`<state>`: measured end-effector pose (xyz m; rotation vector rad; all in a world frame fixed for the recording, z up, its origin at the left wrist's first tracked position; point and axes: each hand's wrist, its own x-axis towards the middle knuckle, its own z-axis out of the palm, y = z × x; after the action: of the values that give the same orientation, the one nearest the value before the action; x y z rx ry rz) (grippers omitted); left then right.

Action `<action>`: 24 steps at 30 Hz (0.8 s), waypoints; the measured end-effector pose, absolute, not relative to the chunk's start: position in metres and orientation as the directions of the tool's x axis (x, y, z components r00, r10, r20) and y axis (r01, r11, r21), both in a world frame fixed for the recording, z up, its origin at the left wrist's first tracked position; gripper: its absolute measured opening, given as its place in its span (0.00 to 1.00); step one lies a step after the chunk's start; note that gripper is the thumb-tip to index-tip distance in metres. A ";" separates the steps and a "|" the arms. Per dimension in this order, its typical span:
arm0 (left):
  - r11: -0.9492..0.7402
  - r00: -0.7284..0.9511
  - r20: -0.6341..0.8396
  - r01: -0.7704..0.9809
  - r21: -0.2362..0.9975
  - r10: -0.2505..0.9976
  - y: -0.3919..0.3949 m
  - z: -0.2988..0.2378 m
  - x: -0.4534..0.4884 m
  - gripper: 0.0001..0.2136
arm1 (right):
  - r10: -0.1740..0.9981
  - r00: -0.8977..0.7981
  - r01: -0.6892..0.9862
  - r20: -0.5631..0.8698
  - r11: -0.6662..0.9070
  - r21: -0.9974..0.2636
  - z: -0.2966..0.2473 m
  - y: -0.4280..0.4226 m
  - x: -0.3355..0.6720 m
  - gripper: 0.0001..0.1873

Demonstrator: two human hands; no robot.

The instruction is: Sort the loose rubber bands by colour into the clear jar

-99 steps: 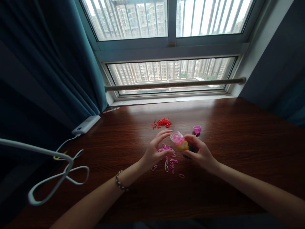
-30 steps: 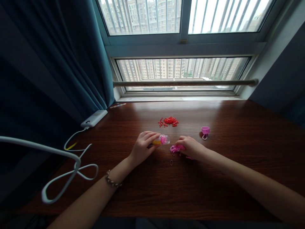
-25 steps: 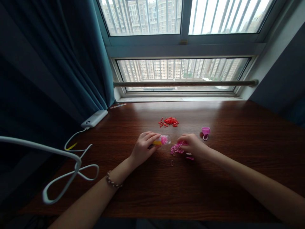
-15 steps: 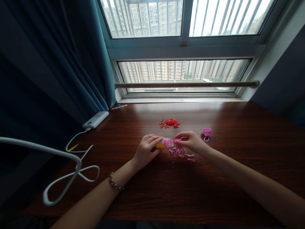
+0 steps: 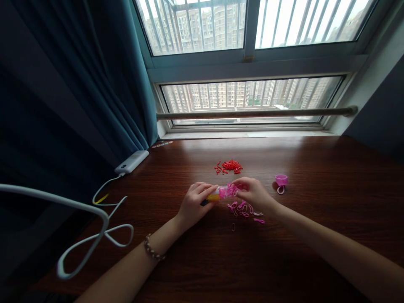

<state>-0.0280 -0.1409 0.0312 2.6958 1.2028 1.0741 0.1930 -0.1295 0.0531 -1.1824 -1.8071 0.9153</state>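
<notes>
My left hand [image 5: 197, 201] is wrapped round a small clear bottle [image 5: 214, 195], lying on its side and pointing right. Yellow and pink show through its wall. At its right end my right hand [image 5: 252, 191] pinches small pink bands [image 5: 232, 189]; whether they are still partly inside the bottle I cannot tell. Just below the hands lies a loose cluster of pink and pale bands [image 5: 244, 208], with a single thin band [image 5: 233, 227] a little nearer to me. A pink cap [image 5: 281, 180] with a pale loop stands to the right.
Behind the hands is a heap of small red pieces [image 5: 232, 166] on the brown wooden table [image 5: 202, 261]. On the left are a white power bank [image 5: 131, 162] and a thick white cable [image 5: 104, 223]. A blue curtain [image 5: 126, 84] hangs beside the barred window.
The view has shifted slightly, so everything sits a bit lower and further right. My right fingers have moved slightly at the bottle's end, where pink bands are bunched; my left grip is unchanged.
</notes>
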 end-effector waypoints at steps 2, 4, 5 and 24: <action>-0.705 0.478 0.578 0.659 0.262 0.661 -0.140 0.031 -0.029 0.19 | 0.951 -0.245 0.321 0.190 0.265 -0.909 0.050 -0.128 0.195 0.13; -0.706 0.484 0.570 0.657 0.264 0.664 -0.140 0.031 -0.029 0.19 | 0.954 -0.228 0.306 0.196 0.262 -0.915 0.049 -0.127 0.196 0.10; -0.707 0.486 0.567 0.656 0.265 0.664 -0.140 0.031 -0.029 0.19 | 0.953 -0.224 0.310 0.205 0.269 -0.912 0.050 -0.127 0.196 0.08; -0.762 0.537 0.589 0.606 0.230 0.604 -0.141 0.031 -0.026 0.19 | 0.943 -0.150 0.329 0.296 0.330 -0.885 0.047 -0.139 0.184 0.04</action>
<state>-0.0263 -0.1412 0.0305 2.7555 1.0851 1.0549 0.1842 -0.1388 0.0474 -1.1585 -1.6752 0.8378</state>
